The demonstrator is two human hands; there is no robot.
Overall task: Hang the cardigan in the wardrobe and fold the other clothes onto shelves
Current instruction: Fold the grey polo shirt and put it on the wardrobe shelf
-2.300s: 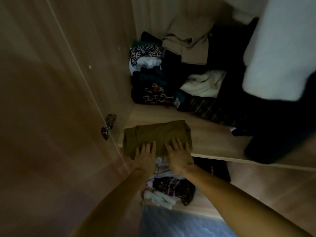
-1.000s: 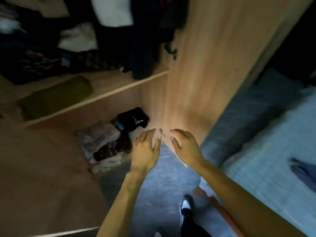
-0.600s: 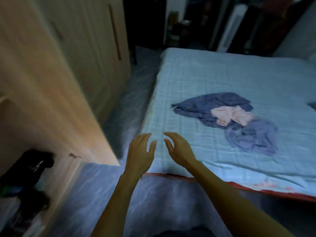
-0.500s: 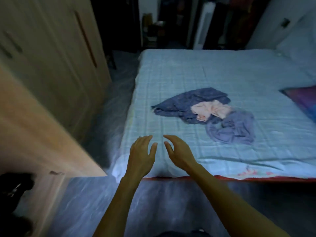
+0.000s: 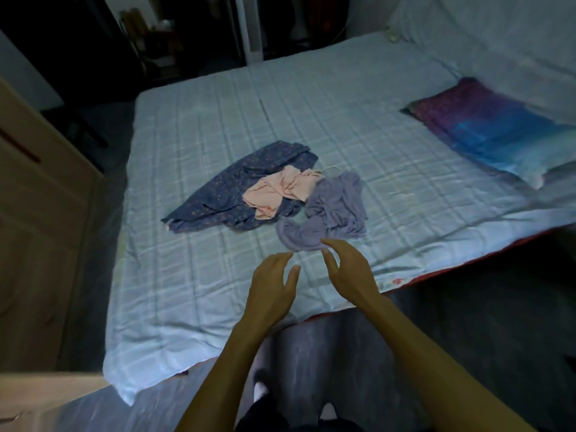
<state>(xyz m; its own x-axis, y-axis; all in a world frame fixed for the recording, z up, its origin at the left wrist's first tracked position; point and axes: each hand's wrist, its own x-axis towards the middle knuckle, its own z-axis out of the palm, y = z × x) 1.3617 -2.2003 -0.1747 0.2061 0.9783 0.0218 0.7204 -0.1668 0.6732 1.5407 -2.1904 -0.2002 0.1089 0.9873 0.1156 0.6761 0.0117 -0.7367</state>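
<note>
Both hands hover empty over the bed (image 5: pixel 193 307): the left hand (image 5: pixel 271 289) and right hand (image 5: pixel 350 274) have fingers (image 5: pixel 331 244) loosely spread. Just beyond lies a crumpled lavender garment (image 5: pixel 333 213), touching a peach top (image 5: pixel 282 190) on a dark blue floral garment (image 5: pixel 230 188). Nothing stands between.

Pale blue sheet (image 5: pixel 343 126) with a faint checked grid of lighter lines, red edging along its lower right border. At centre frame, a dark navy garment (image 5: pixel 237 188) speckled with small light dots, a plain peach-pink garment (image 5: pixel 280 191) and a plain lavender-grey garment (image 5: pixel 333 213). At upper right, a pillow (image 5: pixel 492 132) shading purple to bright blue. At left, a light tan wooden wardrobe (image 5: pixel 40 213).
</note>
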